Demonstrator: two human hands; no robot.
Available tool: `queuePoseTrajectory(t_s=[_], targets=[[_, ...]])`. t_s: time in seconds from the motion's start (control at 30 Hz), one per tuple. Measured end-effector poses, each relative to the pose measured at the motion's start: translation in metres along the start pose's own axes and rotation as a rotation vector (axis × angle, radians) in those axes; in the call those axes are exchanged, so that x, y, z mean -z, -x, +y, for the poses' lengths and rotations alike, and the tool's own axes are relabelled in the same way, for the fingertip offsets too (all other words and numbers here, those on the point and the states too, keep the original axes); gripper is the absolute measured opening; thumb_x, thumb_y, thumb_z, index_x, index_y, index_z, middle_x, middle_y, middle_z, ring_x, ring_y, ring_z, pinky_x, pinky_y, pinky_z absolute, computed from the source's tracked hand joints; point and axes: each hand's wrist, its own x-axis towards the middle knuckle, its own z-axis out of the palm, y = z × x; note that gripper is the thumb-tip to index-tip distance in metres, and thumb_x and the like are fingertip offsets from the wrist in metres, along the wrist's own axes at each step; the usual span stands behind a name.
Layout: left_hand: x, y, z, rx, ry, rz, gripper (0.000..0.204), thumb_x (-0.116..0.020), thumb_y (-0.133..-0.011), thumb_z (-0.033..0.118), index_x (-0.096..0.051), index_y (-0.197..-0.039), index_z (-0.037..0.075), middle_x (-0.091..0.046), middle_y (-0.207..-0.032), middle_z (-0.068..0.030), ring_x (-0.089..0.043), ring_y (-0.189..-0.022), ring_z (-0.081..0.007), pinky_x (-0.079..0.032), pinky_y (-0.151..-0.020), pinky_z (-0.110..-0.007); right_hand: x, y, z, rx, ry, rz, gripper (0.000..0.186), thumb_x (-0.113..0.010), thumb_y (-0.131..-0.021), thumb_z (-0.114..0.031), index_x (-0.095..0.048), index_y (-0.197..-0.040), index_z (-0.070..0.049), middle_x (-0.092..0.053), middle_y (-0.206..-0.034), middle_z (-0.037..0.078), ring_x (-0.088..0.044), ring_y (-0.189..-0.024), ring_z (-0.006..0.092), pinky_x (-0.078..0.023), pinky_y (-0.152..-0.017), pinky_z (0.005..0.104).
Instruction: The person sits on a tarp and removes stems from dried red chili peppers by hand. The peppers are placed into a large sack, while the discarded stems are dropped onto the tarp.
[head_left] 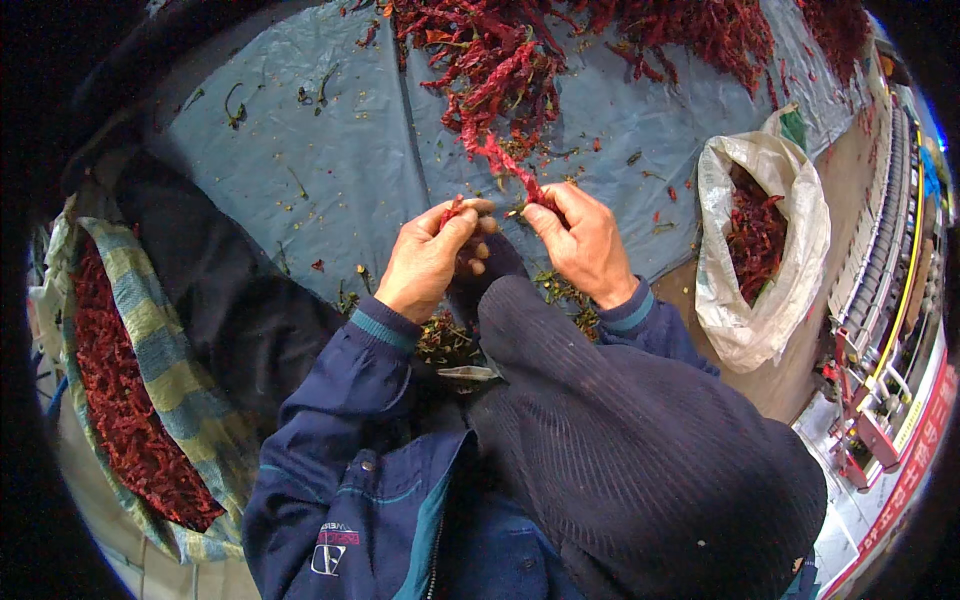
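Observation:
My left hand (424, 258) is closed, with a bit of dried red chili (453, 211) showing between thumb and fingers. Beside it, my right hand (584, 244) pinches a long wrinkled dried chili pepper (508, 166) that points away to the upper left. The two hands are a little apart, above my knees. Just beyond them, a heap of dried red chilies (500, 75) spreads over a grey-blue plastic sheet (300, 150). Below and between my forearms lies a pile of stems and scraps (447, 338), partly hidden by my arms and legs.
A white woven sack (735, 325) stands at the right, its mouth rolled open and chilies inside. Far left is a checked yellow-and-blue sack (160, 320) full of chilies. Metal equipment with a ribbed track (868, 280) lines the right edge. Loose stems (236, 108) dot the sheet.

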Motion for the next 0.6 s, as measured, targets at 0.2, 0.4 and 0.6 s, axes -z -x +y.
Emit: queuePoseTrajectory(t_s=[0.2,0.4,0.6], targets=[[-0.017,-0.007,-0.004,0.011,-0.004,-0.032,0.04,-0.058,-0.103,0.022,-0.055,-0.139,0.003,-0.068,-0.104,-0.0037,-0.062,-0.081,-0.0097,-0.053,-0.068,-0.025,-0.007,0.015,-0.005,0.145,0.176,0.032,0.016,-0.072,-0.089,-0.019,-0.064,-0.094,-0.006,-0.059,-0.081,0.011,-0.063,-0.075,0.0328,-0.051,-0.063,0.0423],[-0.025,-0.013,0.001,0.093,0.085,0.091,0.032,-0.068,-0.097,0.021,-0.063,-0.125,0.007,-0.061,-0.088,0.002,-0.053,-0.069,-0.0063,-0.041,-0.054,-0.02,-0.003,0.019,-0.003,0.294,0.324,-0.021,0.018,-0.076,-0.082,-0.017,-0.064,-0.093,-0.009,-0.055,-0.081,0.008,-0.062,-0.075,0.0281,-0.051,-0.064,0.0405],[-0.023,-0.011,0.004,0.085,0.155,0.083,0.022,-0.071,-0.095,0.016,-0.06,-0.113,0.008,-0.064,-0.09,-0.0007,-0.047,-0.058,-0.0046,-0.033,-0.046,-0.021,0.001,0.025,0.004,0.259,0.343,-0.049,0.021,-0.076,-0.079,-0.013,-0.065,-0.097,-0.009,-0.057,-0.086,0.008,-0.063,-0.08,0.0291,-0.052,-0.068,0.0403]])
